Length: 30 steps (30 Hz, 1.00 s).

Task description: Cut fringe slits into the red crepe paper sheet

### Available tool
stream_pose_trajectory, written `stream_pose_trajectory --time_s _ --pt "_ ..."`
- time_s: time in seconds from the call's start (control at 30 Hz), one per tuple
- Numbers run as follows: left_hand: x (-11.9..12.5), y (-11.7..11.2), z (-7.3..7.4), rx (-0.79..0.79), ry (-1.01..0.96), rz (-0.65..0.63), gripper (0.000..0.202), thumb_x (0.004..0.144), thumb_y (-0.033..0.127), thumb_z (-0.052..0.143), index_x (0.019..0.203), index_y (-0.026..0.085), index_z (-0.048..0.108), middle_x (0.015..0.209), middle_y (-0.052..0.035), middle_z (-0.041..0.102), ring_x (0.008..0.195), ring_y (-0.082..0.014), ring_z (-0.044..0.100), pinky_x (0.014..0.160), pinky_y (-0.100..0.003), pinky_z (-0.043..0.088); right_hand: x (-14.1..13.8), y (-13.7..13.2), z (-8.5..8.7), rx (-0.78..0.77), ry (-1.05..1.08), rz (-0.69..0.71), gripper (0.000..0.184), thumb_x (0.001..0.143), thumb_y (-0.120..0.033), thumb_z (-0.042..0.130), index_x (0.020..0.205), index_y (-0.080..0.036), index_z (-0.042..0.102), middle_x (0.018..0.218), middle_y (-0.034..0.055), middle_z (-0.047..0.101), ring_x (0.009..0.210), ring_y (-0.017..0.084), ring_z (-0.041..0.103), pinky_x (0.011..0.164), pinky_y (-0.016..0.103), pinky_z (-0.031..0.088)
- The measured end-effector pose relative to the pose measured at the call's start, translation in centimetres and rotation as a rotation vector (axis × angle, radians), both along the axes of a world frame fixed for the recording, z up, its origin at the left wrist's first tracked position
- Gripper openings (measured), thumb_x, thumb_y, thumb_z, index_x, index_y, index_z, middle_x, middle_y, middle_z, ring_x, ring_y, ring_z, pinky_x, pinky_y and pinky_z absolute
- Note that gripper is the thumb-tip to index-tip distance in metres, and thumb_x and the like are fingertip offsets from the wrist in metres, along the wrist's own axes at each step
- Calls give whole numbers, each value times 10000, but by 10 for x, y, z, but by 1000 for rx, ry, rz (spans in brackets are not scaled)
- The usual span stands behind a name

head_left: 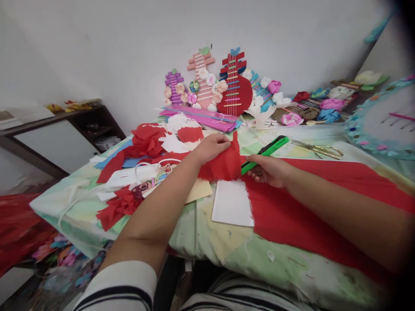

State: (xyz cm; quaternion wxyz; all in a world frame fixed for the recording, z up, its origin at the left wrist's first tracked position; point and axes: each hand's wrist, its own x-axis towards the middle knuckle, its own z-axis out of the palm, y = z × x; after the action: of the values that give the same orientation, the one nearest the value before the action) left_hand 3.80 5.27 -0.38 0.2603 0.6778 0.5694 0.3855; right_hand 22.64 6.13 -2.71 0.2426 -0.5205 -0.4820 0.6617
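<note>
Red piece (223, 166) of thin, creased material sits at the middle of the table, between two bare hands. Nearest the body, a pale green and yellow tablecloth (201, 235) shows its front edge, and one long red sheet (292, 216) spreads to the right beneath the right forearm. One white card (232, 203) lies just left of that sheet's ragged edge, directly on the near side of the red piece.

The left hand (212, 147) pinches the red piece near its top right corner, thumb and forefinger pressed together. The right hand (266, 169) is closed around the lower end of one green cutter (269, 151), which slants up and away to the right; whether its blade is out, I cannot tell. The cutter's lower end is right by the red piece's right border. That border is uneven and a narrow strip stands up at its corner; the colour is an even, bright red.

Left of the hands lie two crumpled red clumps (121, 206), one nearer and one farther. Beyond the cutter rests one pair of gold-coloured scissors (314, 147). Farther back, one folded magenta sheet (207, 121) lies before four instrument-shaped crafts (243, 93), purple, peach, red and blue, close to the white wall (136, 52).
</note>
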Motion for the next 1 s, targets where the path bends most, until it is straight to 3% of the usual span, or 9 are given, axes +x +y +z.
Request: stream_pose_trajectory --time_s 0.27,0.73,1.0 --pt "-2 6 -11 11 7 70 155 722 295 525 717 155 589 707 1 567 679 -142 521 636 -247 411 7 4 -6 -59 23 -4 224 776 -240 461 603 -119 538 440 9 528 388 50 442 340 135 327" --pt "-9 17 -22 1 -109 155 142 730 298 527 733 164 571 695 3 572 672 -133 535 639 -238 434 16 9 -9 -84 259 -176 133 701 -218 416 581 -166 390 404 -11 398 356 46 290 299 140 178" --pt "-11 17 -21 50 -142 180 132 744 283 501 709 161 536 669 2 543 621 -123 520 582 -229 421 21 7 -6 -74 364 -197 159 728 -244 369 586 -179 334 416 -38 328 359 37 236 310 136 156"
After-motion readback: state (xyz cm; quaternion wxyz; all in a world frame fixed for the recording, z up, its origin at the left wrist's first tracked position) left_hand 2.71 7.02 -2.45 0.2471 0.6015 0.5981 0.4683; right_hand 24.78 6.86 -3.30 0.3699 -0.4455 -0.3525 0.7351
